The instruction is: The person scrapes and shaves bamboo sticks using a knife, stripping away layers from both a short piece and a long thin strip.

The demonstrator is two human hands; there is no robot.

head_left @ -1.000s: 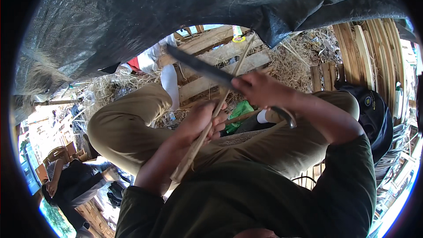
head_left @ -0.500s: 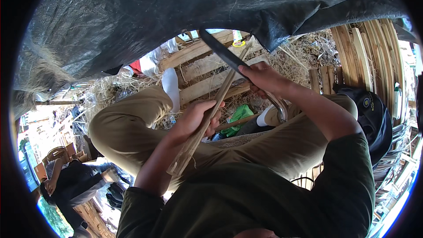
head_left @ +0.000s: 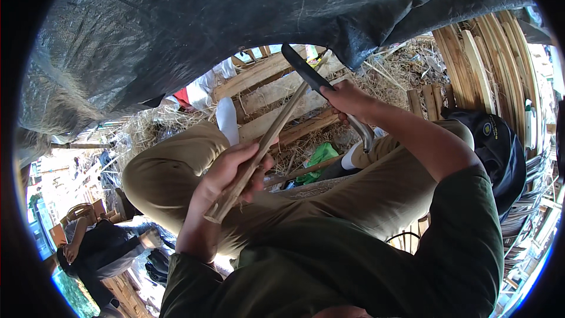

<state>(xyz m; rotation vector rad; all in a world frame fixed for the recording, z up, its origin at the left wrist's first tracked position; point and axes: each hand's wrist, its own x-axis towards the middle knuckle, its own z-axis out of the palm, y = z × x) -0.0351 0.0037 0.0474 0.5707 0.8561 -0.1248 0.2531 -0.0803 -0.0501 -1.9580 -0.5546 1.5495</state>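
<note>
My left hand (head_left: 228, 169) is wrapped round the lower part of a long, split wooden stick (head_left: 276, 121). The stick slants up and away to the right, its thick squared end close to my left forearm. In my right hand (head_left: 348, 100) is a machete (head_left: 306, 69) with a broad dark blade and a curved, shiny handle that pokes out below the fist. The blade points up and left, lying across the far part of the stick. Whether the edge touches the wood I cannot tell.
Wooden slats (head_left: 273, 97) and straw lie beyond my crossed legs. A green plastic bag (head_left: 321, 159) is between my legs. Upright boards (head_left: 485, 59) and a black bag (head_left: 494, 141) stand right. A dark tarp (head_left: 235, 6) hangs overhead. Another person (head_left: 97, 247) sits lower left.
My left hand and the stick have shifted left and a little nearer to me. The machete's tip has moved right and the blade stands steeper, still in my right hand.
</note>
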